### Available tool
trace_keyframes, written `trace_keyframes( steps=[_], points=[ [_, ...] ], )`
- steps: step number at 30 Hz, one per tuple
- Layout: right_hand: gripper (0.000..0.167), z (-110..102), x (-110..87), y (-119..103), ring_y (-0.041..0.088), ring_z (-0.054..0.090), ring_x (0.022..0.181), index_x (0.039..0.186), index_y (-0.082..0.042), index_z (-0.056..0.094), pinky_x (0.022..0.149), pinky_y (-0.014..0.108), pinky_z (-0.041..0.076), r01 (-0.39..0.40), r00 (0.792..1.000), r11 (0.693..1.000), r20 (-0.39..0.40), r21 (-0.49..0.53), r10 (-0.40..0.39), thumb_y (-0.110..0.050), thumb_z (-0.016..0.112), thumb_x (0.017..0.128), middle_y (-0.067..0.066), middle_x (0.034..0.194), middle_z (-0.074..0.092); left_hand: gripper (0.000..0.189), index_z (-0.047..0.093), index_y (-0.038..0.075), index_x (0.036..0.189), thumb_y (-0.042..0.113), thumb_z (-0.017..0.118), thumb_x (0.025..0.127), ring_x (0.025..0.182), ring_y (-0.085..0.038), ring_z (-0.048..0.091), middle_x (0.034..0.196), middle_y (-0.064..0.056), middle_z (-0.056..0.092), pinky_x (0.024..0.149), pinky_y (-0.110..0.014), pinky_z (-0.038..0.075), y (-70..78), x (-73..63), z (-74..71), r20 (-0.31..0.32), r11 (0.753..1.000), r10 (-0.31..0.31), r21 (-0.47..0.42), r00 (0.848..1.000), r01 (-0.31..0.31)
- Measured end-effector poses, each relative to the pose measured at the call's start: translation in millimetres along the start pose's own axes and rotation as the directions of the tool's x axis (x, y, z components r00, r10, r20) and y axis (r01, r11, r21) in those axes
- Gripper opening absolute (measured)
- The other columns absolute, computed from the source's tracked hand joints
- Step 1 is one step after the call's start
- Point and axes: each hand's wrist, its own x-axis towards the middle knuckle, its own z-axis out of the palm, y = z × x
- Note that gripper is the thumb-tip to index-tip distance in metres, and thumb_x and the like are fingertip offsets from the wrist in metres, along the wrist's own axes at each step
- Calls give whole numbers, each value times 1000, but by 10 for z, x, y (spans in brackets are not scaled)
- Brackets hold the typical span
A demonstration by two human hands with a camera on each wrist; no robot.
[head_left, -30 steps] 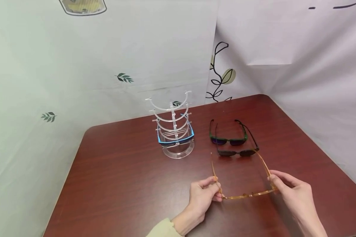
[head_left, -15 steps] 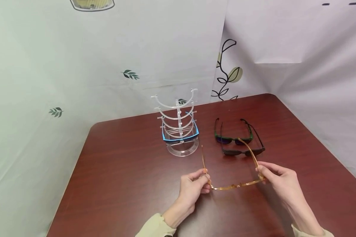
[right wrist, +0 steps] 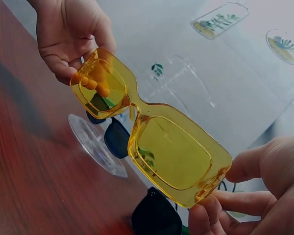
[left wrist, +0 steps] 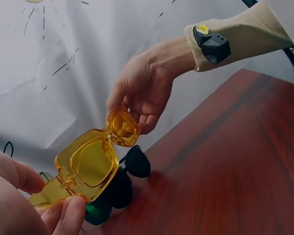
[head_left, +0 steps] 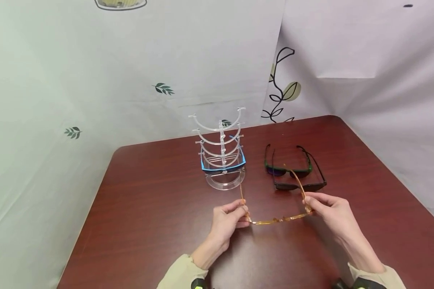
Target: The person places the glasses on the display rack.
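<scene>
Yellow transparent sunglasses point(head_left: 267, 221) are held above the table with their temples unfolded and pointing away from me. My left hand point(head_left: 226, 222) pinches them by the left hinge, thumb on top. At the other hinge, the thumb and fingers of my right hand point(head_left: 330, 208) grip the right temple. The right wrist view shows both yellow lenses point(right wrist: 171, 152) from the front. Beyond the hands stands a clear tiered glasses rack point(head_left: 222, 138), its upper arms bare. Blue-framed sunglasses point(head_left: 224, 170) sit on its lowest tier.
Two more pairs lie unfolded on the table point(head_left: 148, 208), right of the rack: green-framed sunglasses point(head_left: 293, 171) behind and black sunglasses point(head_left: 300, 187) in front. A white printed cloth point(head_left: 130, 60) hangs around the table's back and sides.
Both hands have carried the yellow sunglasses left and forward, closer to the rack. The head view has shifted slightly. The rack and the other sunglasses stay put.
</scene>
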Motion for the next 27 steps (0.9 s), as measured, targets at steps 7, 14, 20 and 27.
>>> trace_keyframes(
  steps=[7,14,20,27],
  points=[
    [38,73,66,-54,7,66,77,116,15,65,66,27,60,39,998,999,49,1,-39,-16,71,95,-3,88,74,36,60,-18,120,-5,65,87,61,-11,66,76,-9,67,60,-26,61,75,53,-95,-6,1000,11,-7,1000,-11],
    [36,164,155,-140,12,65,71,118,15,63,68,29,59,62,992,998,112,-1,-61,-12,68,96,-3,83,72,38,58,-20,122,-5,65,89,62,-11,66,77,-11,68,60,-26,61,206,84,-211,-13,999,41,20,999,-41],
    [33,257,210,-214,10,65,71,117,14,64,68,28,59,75,988,997,138,-8,-73,-11,69,96,-3,82,71,34,61,-17,121,-4,65,90,63,-12,66,78,-10,68,62,-27,61,329,82,-283,-33,997,62,44,998,-61],
    [35,362,232,-322,9,65,73,119,17,61,69,29,60,92,983,995,156,33,-96,-9,67,96,-2,86,71,33,63,-15,121,-3,66,90,62,-12,66,77,-11,69,63,-28,61,431,84,-356,-65,994,86,72,994,-81]
  ],
)
